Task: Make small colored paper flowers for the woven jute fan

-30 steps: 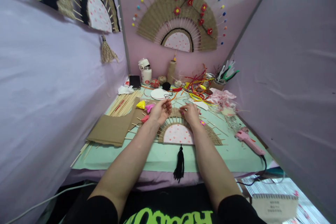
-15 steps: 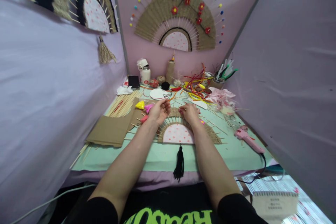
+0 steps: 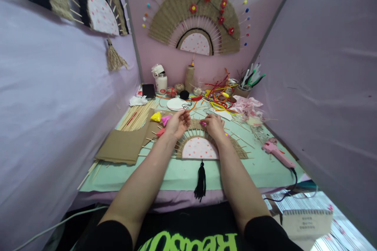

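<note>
A woven half-round fan (image 3: 240, 149) with thin sticks and a white, pink-dotted centre (image 3: 200, 148) lies on the table before me. A black tassel (image 3: 200, 180) hangs from its lower edge. Over the fan's upper left part is my left hand (image 3: 178, 124), palm turned inward and fingers curled together; what they hold, if anything, is too small to make out. My right hand (image 3: 215, 126) is above the upper middle of the fan, its fingertips closed on a small piece of pink clay (image 3: 204, 124). Yellow clay (image 3: 156, 117), pink clay (image 3: 166, 120) and red clay (image 3: 160, 132) lie left of my hands.
Brown cardboard (image 3: 120, 145) and a bundle of sticks (image 3: 135, 116) lie at the left. A pink glue gun (image 3: 278, 153) with its cord rests at the right. Coloured pipe cleaners (image 3: 219, 96), a white bottle (image 3: 161, 82) and a pot of tools (image 3: 243, 91) stand behind.
The view has shifted slightly. My right fingers have turned a little, and the pink clay shows more clearly between them. The left hand stays almost in place.
</note>
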Motion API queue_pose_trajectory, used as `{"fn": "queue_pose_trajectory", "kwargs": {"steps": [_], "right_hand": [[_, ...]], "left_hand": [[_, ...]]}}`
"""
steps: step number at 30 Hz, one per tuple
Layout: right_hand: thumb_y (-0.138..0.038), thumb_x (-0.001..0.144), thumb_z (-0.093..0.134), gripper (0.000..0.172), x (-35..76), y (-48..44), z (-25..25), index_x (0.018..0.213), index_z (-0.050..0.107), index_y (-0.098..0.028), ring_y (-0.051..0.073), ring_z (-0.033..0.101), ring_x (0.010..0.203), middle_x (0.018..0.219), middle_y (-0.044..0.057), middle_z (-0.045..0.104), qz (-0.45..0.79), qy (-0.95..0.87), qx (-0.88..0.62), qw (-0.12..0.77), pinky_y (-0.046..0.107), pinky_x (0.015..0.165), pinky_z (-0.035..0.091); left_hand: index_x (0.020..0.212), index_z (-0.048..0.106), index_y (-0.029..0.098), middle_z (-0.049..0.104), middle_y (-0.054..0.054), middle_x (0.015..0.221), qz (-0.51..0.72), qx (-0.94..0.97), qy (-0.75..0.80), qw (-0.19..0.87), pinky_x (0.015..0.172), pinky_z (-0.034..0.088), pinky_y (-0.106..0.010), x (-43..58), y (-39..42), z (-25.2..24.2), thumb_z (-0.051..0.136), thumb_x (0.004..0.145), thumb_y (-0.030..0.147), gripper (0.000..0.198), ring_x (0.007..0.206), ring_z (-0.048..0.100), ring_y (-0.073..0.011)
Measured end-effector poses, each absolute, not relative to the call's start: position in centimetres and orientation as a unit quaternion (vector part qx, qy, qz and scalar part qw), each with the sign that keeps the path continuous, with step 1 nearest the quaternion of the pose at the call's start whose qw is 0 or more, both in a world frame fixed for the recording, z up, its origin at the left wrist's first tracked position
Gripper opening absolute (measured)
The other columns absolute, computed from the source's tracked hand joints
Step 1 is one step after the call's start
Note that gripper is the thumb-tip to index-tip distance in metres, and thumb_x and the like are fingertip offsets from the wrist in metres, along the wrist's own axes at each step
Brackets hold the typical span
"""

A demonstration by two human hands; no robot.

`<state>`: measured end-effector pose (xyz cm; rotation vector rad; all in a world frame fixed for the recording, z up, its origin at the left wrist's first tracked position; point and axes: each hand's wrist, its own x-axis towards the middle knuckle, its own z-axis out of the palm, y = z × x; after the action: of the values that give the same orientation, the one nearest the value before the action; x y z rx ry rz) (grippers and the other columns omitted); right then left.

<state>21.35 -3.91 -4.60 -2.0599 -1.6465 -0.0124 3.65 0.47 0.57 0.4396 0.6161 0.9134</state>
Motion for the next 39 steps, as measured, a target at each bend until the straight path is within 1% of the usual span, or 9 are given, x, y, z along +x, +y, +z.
{"fn": "queue_pose_trajectory", "kwargs": {"steps": [7,12,15,19,24,31,34,36,39], "right_hand": [[-0.03,0.085,0.06,0.019,21.1,-3.8,-4.7,0.093,0.076,-0.034,0.026,0.038,0.102,0.109,0.006,0.063,-0.014,-0.597,-0.775,0.209,0.038,0.078,0.024],[-0.03,0.087,0.058,0.02,20.7,-3.9,-4.5,0.094,0.076,-0.035,0.025,0.039,0.101,0.109,0.007,0.062,-0.022,-0.602,-0.775,0.19,0.037,0.078,0.024],[-0.032,0.088,0.056,0.021,20.7,-4.0,-4.5,0.095,0.076,-0.034,0.025,0.038,0.101,0.109,0.007,0.062,-0.026,-0.598,-0.774,0.204,0.038,0.078,0.024],[-0.031,0.087,0.057,0.021,21.2,-4.0,-4.9,0.097,0.075,-0.033,0.026,0.039,0.101,0.109,0.007,0.062,-0.034,-0.592,-0.764,0.253,0.037,0.078,0.025],[-0.025,0.085,0.056,0.022,21.9,-4.4,-4.9,0.09,0.077,-0.029,0.026,0.04,0.099,0.105,0.008,0.065,-0.042,-0.568,-0.769,0.29,0.038,0.076,0.025],[-0.024,0.087,0.053,0.025,21.3,-5.3,-3.9,0.087,0.078,-0.03,0.027,0.041,0.1,0.103,0.007,0.066,-0.028,-0.554,-0.788,0.267,0.04,0.079,0.024],[-0.024,0.088,0.052,0.027,21.1,-5.4,-3.6,0.088,0.077,-0.031,0.027,0.041,0.1,0.105,0.006,0.067,-0.028,-0.554,-0.791,0.258,0.039,0.078,0.023],[-0.024,0.087,0.053,0.026,21.1,-5.5,-3.6,0.088,0.077,-0.031,0.026,0.041,0.101,0.106,0.006,0.067,-0.028,-0.555,-0.793,0.25,0.039,0.078,0.023],[-0.024,0.087,0.053,0.025,21.1,-5.4,-3.7,0.088,0.077,-0.032,0.026,0.041,0.101,0.107,0.005,0.066,-0.031,-0.56,-0.791,0.244,0.038,0.077,0.024]], "left_hand": [[0.08,0.064,0.012,0.061,0.001,0.062,0.43,0.213,0.295,0.826,0.05,0.043,-0.015,3.6,0.2,0.9,0.057,0.081,0.017,0.009,0.053,0.057,-0.0053],[0.08,0.064,0.013,0.061,0.001,0.062,0.428,0.213,0.298,0.826,0.05,0.042,-0.015,3.6,0.2,0.9,0.057,0.081,0.018,0.009,0.053,0.057,-0.0052],[0.081,0.064,0.013,0.06,0.001,0.061,0.428,0.212,0.299,0.826,0.05,0.042,-0.016,3.6,0.2,0.9,0.055,0.082,0.017,0.01,0.053,0.057,-0.0053],[0.081,0.064,0.013,0.06,0.002,0.061,0.427,0.212,0.296,0.827,0.05,0.042,-0.016,3.5,0.2,1.1,0.054,0.083,0.017,0.011,0.053,0.056,-0.0051],[0.079,0.064,0.013,0.06,0.002,0.061,0.432,0.21,0.292,0.827,0.052,0.042,-0.016,3.3,0.4,1.0,0.056,0.081,0.017,0.009,0.054,0.057,-0.0053],[0.079,0.063,0.014,0.06,0.002,0.062,0.445,0.237,0.299,0.81,0.053,0.041,-0.016,3.1,0.4,1.2,0.059,0.077,0.019,0.007,0.055,0.056,-0.0046],[0.079,0.063,0.016,0.061,0.002,0.065,0.496,0.346,0.335,0.723,0.054,0.04,-0.017,2.4,0.8,1.9,0.062,0.073,0.021,0.008,0.058,0.057,-0.0059],[0.081,0.063,0.017,0.064,0.001,0.07,0.524,0.467,0.364,0.612,0.058,0.041,-0.019,1.5,1.7,2.5,0.062,0.072,0.023,0.011,0.064,0.059,-0.0083],[0.088,0.066,0.016,0.068,-0.003,0.085,0.509,0.64,0.41,0.405,0.076,0.046,-0.026,-0.7,3.6,2.9,0.062,0.072,0.026,0.018,0.079,0.062,-0.0138]]}}
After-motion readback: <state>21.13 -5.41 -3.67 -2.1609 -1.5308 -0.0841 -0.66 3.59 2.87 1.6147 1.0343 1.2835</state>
